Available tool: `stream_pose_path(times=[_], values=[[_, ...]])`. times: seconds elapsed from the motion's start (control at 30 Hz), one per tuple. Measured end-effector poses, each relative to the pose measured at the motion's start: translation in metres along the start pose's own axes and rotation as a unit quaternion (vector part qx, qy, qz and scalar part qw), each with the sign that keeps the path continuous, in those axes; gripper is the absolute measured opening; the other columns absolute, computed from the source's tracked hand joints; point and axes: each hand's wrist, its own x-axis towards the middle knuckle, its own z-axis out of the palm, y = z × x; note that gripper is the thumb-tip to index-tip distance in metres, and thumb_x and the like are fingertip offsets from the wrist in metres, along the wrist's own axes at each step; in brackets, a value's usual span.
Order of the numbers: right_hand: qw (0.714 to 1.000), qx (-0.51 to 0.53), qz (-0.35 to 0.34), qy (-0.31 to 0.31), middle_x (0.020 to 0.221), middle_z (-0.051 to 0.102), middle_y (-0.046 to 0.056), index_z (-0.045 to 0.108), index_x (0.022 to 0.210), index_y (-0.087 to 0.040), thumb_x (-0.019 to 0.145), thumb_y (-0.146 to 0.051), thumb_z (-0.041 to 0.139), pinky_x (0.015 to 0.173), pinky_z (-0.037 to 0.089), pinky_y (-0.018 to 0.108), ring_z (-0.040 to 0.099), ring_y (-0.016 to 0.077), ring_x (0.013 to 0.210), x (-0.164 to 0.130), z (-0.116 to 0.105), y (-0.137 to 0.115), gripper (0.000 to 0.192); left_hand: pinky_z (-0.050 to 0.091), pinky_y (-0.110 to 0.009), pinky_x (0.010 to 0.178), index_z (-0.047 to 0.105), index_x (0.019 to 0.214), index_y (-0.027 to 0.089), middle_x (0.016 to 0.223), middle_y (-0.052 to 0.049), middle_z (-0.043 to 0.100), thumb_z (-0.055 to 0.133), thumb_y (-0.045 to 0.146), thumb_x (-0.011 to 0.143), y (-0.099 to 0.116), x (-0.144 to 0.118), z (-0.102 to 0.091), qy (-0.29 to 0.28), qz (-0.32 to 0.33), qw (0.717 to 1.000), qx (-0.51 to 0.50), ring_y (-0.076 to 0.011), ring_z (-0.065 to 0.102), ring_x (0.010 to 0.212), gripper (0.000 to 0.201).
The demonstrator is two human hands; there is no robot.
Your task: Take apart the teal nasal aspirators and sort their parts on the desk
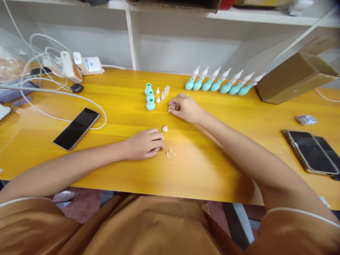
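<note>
So, head view is all there is, one angle looking down at the desk:

right hand: the right hand [186, 108] is curled knuckles-up on the yellow table [212, 170], fingertips pressed together around a small clear cap [172, 106]. It's pinching that piece, which sits right at the fingertips, just right of the loose parts cluster.

left hand: the left hand [145, 143] lies closer to the body, fingers folded loosely under, resting on the wood. Can't tell if anything is inside the curl. Nearest to it are tiny clear rings [170, 153], just off the fingertips, and a white nozzle tip [165, 129] a bit above them.

how I'd handle it: my guess is the pinch wants to stay light and near the cap's rim, since that soft clear stuff looks like it would squash or flick away. Keeping the wrist planted on the table, like it is, seems smart for parts this small.

how the piece looks: translucent, pale, roundish, mostly hidden by the fingers, so the exact shape is hard to call.

loose parts: three teal bulbs [150, 96] stand in a short line, with white tips and clear caps [162, 92] just beside them.

finished row: seven teal bulbs with white nozzles [224, 83] lie side by side further back, next to a cardboard box [294, 76].

other stuff: a black phone [77, 128] to the left, two more phones [312, 152] to the right, chargers and cables [66, 67] in the back-left corner.
</note>
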Motion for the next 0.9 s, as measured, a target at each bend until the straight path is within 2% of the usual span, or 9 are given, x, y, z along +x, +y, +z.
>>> stream_pose_path(times=[0.1,0.17,0.27,0.33,0.37,0.5,0.67,0.8,0.9], values=[[0.999,0.04,0.008,0.01,0.099,0.076,0.011,0.081,0.101,-0.019,0.092,-0.034,0.081,0.091,0.059,0.043,0.07,0.0246,0.083,-0.013,-0.007,-0.007,0.017,0.054,-0.037,0.097,0.075,0.114,0.018,0.111,-0.01,0.079,0.055,0.015,0.11,0.001,0.0,0.0,0.0,-0.005,1.0,-0.001,-0.0238,0.064,0.104,0.021],[0.99,0.128,0.052,0.003,0.092,0.077,0.009,0.078,0.099,-0.019,0.099,-0.041,0.076,0.079,0.06,0.039,0.068,0.0217,0.076,-0.027,-0.008,-0.014,0.023,0.054,-0.037,0.098,0.075,0.115,0.018,0.111,-0.01,0.079,0.056,0.015,0.11,0.002,0.001,-0.001,-0.001,-0.004,1.0,0.005,-0.0239,0.065,0.105,0.02],[0.932,0.329,0.148,-0.039,0.087,0.079,0.008,0.075,0.105,-0.019,0.1,-0.057,0.075,0.061,0.056,0.032,0.068,0.0183,0.067,-0.049,-0.005,-0.025,0.038,0.055,-0.038,0.098,0.076,0.12,0.019,0.113,-0.01,0.078,0.057,0.016,0.11,0.002,0.001,-0.002,-0.011,0.007,1.0,0.017,-0.0239,0.065,0.105,0.022],[0.895,0.41,0.172,-0.046,0.089,0.08,0.008,0.075,0.109,-0.019,0.096,-0.065,0.08,0.056,0.054,0.028,0.068,0.0164,0.066,-0.061,-0.001,-0.03,0.048,0.055,-0.038,0.099,0.076,0.125,0.021,0.116,-0.01,0.078,0.057,0.018,0.11,0.003,0.001,-0.003,-0.025,0.015,0.999,0.024,-0.0243,0.066,0.106,0.024],[0.889,0.423,0.167,-0.043,0.089,0.079,0.007,0.075,0.11,-0.018,0.095,-0.067,0.081,0.055,0.054,0.027,0.067,0.0156,0.066,-0.065,0.001,-0.033,0.051,0.055,-0.038,0.099,0.076,0.127,0.022,0.117,-0.01,0.078,0.058,0.018,0.11,0.003,0.0,-0.004,-0.034,0.018,0.999,0.026,-0.0245,0.066,0.107,0.025],[0.915,0.386,0.114,-0.024,0.085,0.075,0.006,0.078,0.105,-0.019,0.099,-0.068,0.079,0.054,0.054,0.027,0.065,0.0139,0.064,-0.075,0.006,-0.038,0.05,0.055,-0.039,0.101,0.075,0.133,0.026,0.122,-0.01,0.077,0.06,0.018,0.109,0.004,0.0,-0.006,-0.059,0.038,0.997,0.033,-0.0252,0.066,0.11,0.03],[0.94,0.333,0.068,0.005,0.09,0.072,0.006,0.08,0.101,-0.019,0.107,-0.063,0.07,0.056,0.055,0.029,0.067,0.0141,0.064,-0.079,0.007,-0.041,0.045,0.056,-0.039,0.099,0.075,0.13,0.023,0.122,-0.01,0.077,0.064,0.017,0.107,0.004,0.001,-0.007,-0.055,0.04,0.997,0.042,-0.0249,0.066,0.108,0.026],[0.923,0.379,0.064,-0.033,0.092,0.076,0.006,0.08,0.106,-0.019,0.108,-0.048,0.069,0.064,0.06,0.031,0.069,0.0155,0.069,-0.079,0.003,-0.036,0.03,0.056,-0.037,0.098,0.075,0.119,0.021,0.117,-0.01,0.078,0.061,0.02,0.11,0.003,0.002,-0.005,-0.033,0.046,0.998,0.036,-0.0234,0.065,0.104,0.017],[0.898,0.429,0.062,-0.076,0.091,0.08,0.004,0.078,0.111,-0.019,0.099,-0.028,0.073,0.072,0.063,0.031,0.072,0.0163,0.075,-0.079,0.0,-0.032,0.016,0.056,-0.037,0.097,0.074,0.117,0.02,0.115,-0.009,0.078,0.063,0.022,0.11,0.002,0.002,-0.004,-0.02,0.048,0.998,0.032,-0.0232,0.066,0.103,0.014]])
